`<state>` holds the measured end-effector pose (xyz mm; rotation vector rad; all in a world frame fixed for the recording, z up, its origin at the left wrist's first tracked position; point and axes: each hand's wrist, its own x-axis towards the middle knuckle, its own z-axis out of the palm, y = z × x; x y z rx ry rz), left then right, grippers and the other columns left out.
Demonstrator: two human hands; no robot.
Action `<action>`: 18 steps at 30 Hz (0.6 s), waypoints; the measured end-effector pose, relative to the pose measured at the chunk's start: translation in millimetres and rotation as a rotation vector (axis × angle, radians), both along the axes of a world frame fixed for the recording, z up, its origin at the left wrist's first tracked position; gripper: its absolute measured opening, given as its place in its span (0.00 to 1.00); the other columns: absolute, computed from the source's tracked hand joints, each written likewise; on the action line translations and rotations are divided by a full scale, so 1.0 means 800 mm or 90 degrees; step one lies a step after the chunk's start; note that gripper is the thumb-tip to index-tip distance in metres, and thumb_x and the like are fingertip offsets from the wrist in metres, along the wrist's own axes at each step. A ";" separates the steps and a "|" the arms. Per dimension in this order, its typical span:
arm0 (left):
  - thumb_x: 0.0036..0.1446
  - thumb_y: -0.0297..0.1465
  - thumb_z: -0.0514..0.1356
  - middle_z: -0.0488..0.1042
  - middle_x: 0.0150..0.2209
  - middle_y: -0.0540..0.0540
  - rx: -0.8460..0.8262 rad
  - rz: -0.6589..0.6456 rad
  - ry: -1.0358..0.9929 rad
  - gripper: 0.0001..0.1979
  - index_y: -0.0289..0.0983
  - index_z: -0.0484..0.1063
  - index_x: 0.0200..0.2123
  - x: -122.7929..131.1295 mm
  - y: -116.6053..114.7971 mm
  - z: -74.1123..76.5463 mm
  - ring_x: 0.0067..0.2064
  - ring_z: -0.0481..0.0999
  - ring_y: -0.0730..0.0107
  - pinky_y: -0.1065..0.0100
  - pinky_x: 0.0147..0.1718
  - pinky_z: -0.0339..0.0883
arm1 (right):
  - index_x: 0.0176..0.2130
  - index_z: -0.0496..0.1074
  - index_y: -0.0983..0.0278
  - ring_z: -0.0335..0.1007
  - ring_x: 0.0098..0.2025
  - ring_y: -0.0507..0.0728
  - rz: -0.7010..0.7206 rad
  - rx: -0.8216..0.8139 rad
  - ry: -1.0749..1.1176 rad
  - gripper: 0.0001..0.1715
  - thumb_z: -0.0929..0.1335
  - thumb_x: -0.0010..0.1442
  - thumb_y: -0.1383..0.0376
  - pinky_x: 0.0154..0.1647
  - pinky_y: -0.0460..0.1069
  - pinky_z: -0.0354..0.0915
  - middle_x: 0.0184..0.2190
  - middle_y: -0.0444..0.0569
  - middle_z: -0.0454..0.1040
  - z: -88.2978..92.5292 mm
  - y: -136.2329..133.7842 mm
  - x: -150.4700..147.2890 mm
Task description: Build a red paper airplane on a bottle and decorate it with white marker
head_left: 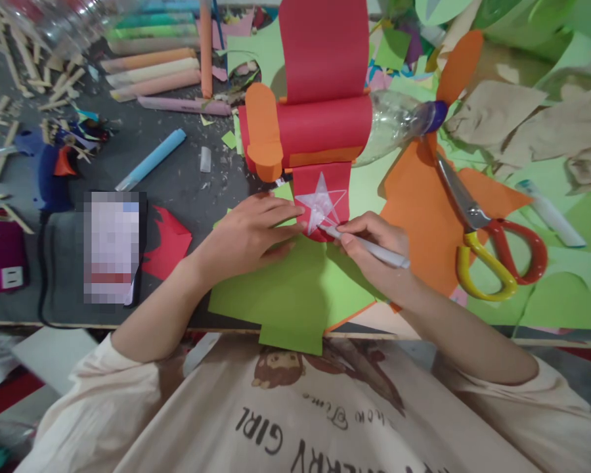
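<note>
My right hand (377, 253) grips a white marker pen (374, 249), its tip on a star (320, 202) drawn in white on a red paper wing (343, 223). Part of the star is filled in; its right side shows mainly outlines. My left hand (256, 230) lies with fingers stretched out, fingertips at the wing's left edge. The wing belongs to a model plane: a plastic bottle (391, 128) wrapped in red paper (320, 128), with an orange paper tail piece (263, 128) and an orange propeller (460, 69) at the purple cap (438, 116). Green paper (285, 282) lies underneath.
Scissors (473, 213) lie open on orange paper (418, 217) at the right. On the left are a phone (111, 246), a blue glue gun (49, 167), a blue marker (152, 159), several other markers (152, 72) and wood sticks (62, 89). Brown paper (517, 125) lies at far right.
</note>
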<state>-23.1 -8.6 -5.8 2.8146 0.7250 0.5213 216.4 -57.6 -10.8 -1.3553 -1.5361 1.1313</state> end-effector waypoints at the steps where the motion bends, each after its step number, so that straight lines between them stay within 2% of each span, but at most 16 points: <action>1: 0.68 0.31 0.55 0.79 0.49 0.40 0.002 -0.001 0.000 0.11 0.35 0.76 0.46 0.000 0.000 0.000 0.52 0.78 0.56 0.59 0.46 0.71 | 0.28 0.68 0.59 0.60 0.20 0.50 0.002 0.012 -0.016 0.10 0.69 0.61 0.61 0.22 0.46 0.57 0.19 0.39 0.66 0.000 0.001 0.000; 9: 0.69 0.33 0.52 0.78 0.51 0.42 -0.014 0.006 0.026 0.14 0.37 0.77 0.45 -0.001 0.000 -0.002 0.54 0.77 0.57 0.59 0.49 0.69 | 0.27 0.67 0.58 0.60 0.20 0.51 0.005 0.064 -0.082 0.12 0.68 0.62 0.60 0.22 0.47 0.58 0.19 0.40 0.67 0.004 0.001 0.000; 14: 0.68 0.32 0.53 0.79 0.50 0.42 0.009 0.004 0.014 0.13 0.36 0.77 0.46 0.000 0.000 -0.003 0.52 0.77 0.58 0.59 0.47 0.70 | 0.27 0.69 0.58 0.66 0.22 0.51 0.109 0.108 -0.050 0.11 0.67 0.62 0.64 0.25 0.46 0.62 0.21 0.41 0.71 0.006 0.002 0.001; 18: 0.68 0.33 0.53 0.79 0.51 0.41 -0.002 0.006 0.021 0.13 0.37 0.77 0.46 0.000 0.000 -0.002 0.53 0.77 0.58 0.59 0.47 0.71 | 0.27 0.68 0.57 0.65 0.21 0.51 0.051 0.081 -0.072 0.12 0.67 0.63 0.61 0.24 0.47 0.63 0.20 0.41 0.71 0.006 0.001 0.001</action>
